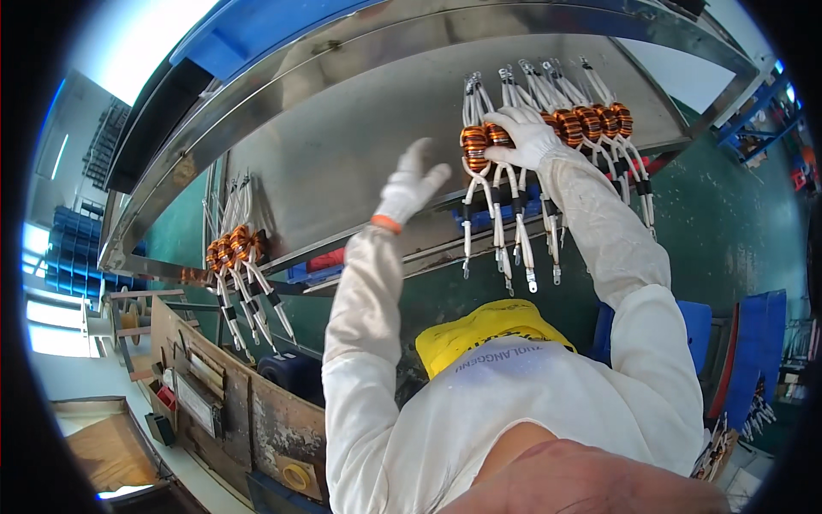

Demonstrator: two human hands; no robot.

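Copper-wound ring coils point(591, 124) with white-sleeved leads stand in a row at the right end of the steel table. Their leads carry metal lugs; the front ones hang over the near edge. At the row's left end, my right hand point(524, 137), in a white glove, has its fingers and thumb around a copper coil point(497, 134). Just left of that is another coil point(473, 147), apart from my thumb. My left hand point(412, 182), gloved with an orange cuff, hovers over the table's middle, fingers spread, holding nothing.
More coils point(233, 247) sit at the steel table's point(342, 128) left end, leads hanging down. A raised metal rail point(342, 43) runs along the far side. Below left stands a worn wooden bench point(282, 428). Blue bins point(693, 334) are at the lower right.
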